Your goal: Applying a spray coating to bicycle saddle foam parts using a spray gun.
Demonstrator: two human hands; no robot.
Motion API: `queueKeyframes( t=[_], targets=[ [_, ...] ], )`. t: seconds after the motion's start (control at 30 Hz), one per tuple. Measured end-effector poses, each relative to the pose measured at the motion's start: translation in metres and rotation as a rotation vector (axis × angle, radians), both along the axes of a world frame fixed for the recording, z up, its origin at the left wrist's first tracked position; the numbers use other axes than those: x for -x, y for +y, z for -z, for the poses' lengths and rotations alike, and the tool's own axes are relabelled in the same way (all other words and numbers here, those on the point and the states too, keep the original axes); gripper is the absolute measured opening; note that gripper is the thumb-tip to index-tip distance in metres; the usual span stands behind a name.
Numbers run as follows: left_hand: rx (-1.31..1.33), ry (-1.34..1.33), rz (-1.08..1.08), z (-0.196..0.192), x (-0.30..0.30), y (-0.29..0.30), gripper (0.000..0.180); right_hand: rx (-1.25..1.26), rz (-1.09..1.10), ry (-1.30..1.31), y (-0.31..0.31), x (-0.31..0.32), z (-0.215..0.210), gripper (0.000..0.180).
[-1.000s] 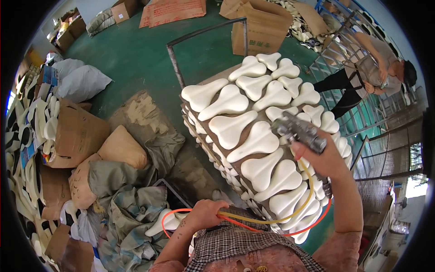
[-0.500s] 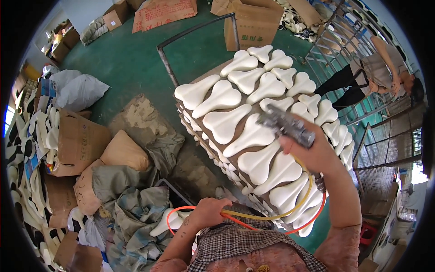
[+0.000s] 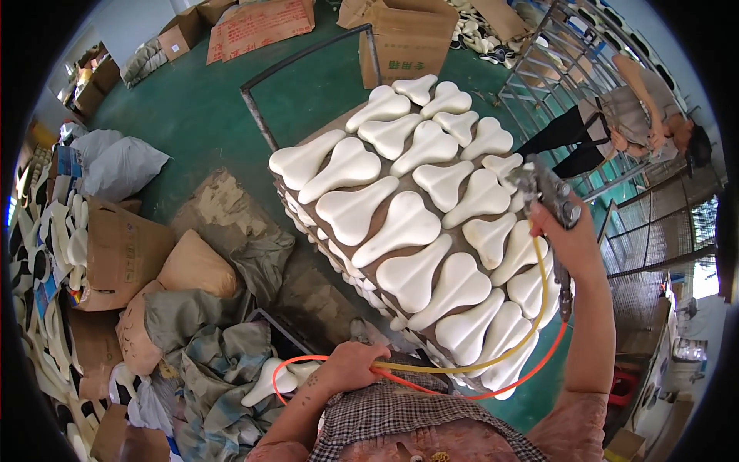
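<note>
My right hand (image 3: pixel 571 240) is closed around a dark metal spray gun (image 3: pixel 556 202), held over the right side of a cart stacked with white bicycle-saddle shapes (image 3: pixel 403 225). A yellow hose (image 3: pixel 544 286) and an orange hose (image 3: pixel 531 375) run from the gun in a slack curve back to my left hand (image 3: pixel 350 365). That hand sits low in front of my checked apron, fingers wrapped round both hoses. Beyond it the orange hose loops out to the left. The gun's trigger is hidden by my fingers, and I cannot make out any spray.
A bent metal bar (image 3: pixel 260 119) rises at the stack's far left, near a cardboard box (image 3: pixel 412 48). Another person (image 3: pixel 616 115) stands at the right beside a metal rack (image 3: pixel 550 58). Cloth sacks (image 3: pixel 208 331) and a carton (image 3: pixel 123 250) crowd the left.
My right hand and the spray gun have moved right across the saddle shapes, and the gun points more upward. The stack appears farther left. My left hand still holds the hoses.
</note>
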State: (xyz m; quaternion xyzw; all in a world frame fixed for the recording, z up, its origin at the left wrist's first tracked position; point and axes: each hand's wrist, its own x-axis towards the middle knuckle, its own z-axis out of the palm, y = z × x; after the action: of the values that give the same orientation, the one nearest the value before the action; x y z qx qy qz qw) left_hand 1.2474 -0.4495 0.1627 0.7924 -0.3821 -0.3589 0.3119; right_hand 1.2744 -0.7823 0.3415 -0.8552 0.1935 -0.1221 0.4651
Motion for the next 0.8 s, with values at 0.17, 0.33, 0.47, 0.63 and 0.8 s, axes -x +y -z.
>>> queueKeyframes(
  t=[0.17, 0.33, 0.47, 0.63, 0.8],
  targets=[
    [0.029, -0.043, -0.014, -0.001, 0.022, -0.016, 0.03, -0.068, -0.156, 0.028, -0.013, 0.015, 0.008, 0.038],
    [-0.016, -0.031, -0.055, -0.001, 0.06, -0.03, 0.032, 0.026, -0.095, 0.016, -0.041, 0.037, 0.003, 0.036],
    [-0.025, -0.051, -0.092, 0.003, 0.101, -0.04, 0.031, -0.045, -0.226, -0.041, -0.04, 0.059, 0.014, 0.037],
    [-0.008, 0.017, -0.158, 0.013, 0.159, -0.056, 0.029, 0.04, -0.169, -0.071, -0.079, 0.076, 0.017, 0.035],
    [-0.085, 0.1, -0.145, 0.031, 0.209, -0.056, 0.027, -0.157, -0.425, 0.053, -0.032, 0.11, 0.029, 0.037]
  ],
)
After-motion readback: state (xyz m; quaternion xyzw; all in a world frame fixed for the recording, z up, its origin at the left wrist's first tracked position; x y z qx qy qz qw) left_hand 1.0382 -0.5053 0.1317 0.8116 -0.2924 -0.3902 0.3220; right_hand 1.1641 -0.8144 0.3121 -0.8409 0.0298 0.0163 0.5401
